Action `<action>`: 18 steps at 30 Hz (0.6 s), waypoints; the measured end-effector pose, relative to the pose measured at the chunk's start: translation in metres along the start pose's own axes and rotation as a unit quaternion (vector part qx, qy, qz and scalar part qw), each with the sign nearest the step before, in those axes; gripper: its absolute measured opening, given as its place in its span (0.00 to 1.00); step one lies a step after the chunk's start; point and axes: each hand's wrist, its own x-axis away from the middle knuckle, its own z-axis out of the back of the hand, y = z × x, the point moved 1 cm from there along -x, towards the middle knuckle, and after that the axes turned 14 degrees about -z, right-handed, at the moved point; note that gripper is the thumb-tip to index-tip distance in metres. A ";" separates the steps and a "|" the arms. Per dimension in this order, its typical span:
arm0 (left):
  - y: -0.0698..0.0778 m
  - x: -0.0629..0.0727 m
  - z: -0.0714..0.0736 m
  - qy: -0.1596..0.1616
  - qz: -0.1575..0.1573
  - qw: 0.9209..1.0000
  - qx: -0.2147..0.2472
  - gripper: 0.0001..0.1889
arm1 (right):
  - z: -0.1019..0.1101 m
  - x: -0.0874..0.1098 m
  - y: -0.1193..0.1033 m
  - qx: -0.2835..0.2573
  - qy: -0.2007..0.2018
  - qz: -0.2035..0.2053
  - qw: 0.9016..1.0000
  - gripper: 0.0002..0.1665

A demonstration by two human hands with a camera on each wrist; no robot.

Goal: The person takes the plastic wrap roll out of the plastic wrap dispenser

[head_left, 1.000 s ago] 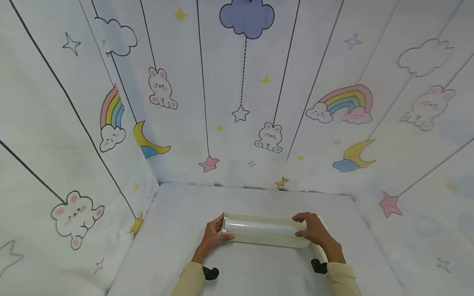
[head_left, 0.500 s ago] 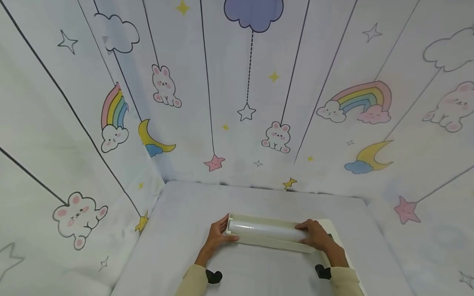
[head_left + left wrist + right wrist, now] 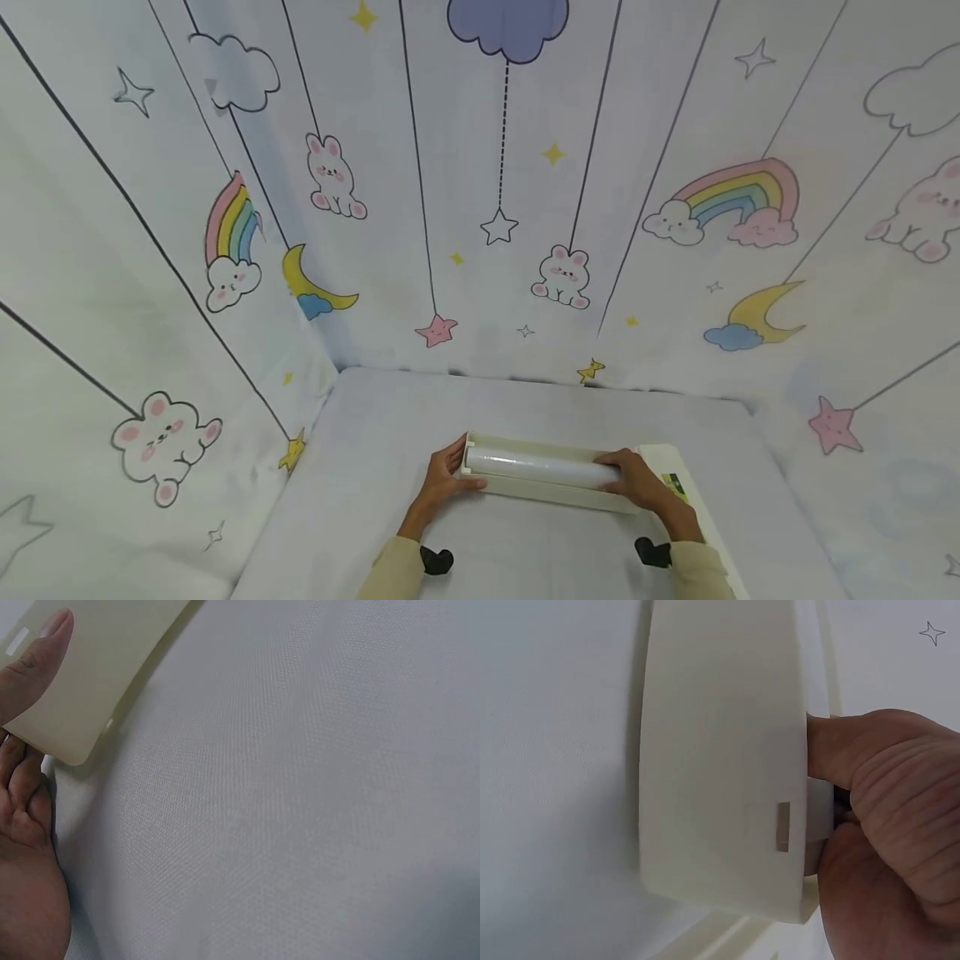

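Note:
A cream dispenser box (image 3: 555,495) lies on the white surface with its top side uncovered, and a glossy roll of cling film (image 3: 536,465) rests along its inside. My left hand (image 3: 444,478) grips the box's left end, its thumb on the front wall (image 3: 112,675) and the fingers round the end. At the other end, my right hand (image 3: 643,482) pinches the roll between thumb and fingers. In the right wrist view the thumb reaches over the box edge, above a small slot in the wall (image 3: 720,750). The fingertips are hidden.
A long cream lid-like piece (image 3: 662,456) with a green-and-yellow label (image 3: 675,487) lies to the right, partly beneath the right forearm. White cloth (image 3: 405,408) covers the table. Printed curtains (image 3: 420,167) enclose its back and sides.
The right hand has closed in on the roll's right end, fingers now lower inside the box. The left hand keeps its grip. The label on the piece at right has come into sight.

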 end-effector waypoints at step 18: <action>-0.002 0.004 0.000 -0.005 -0.051 0.999 -0.014 0.53 | 0.029 -0.007 -0.033 -0.075 -0.063 -0.082 0.992 0.30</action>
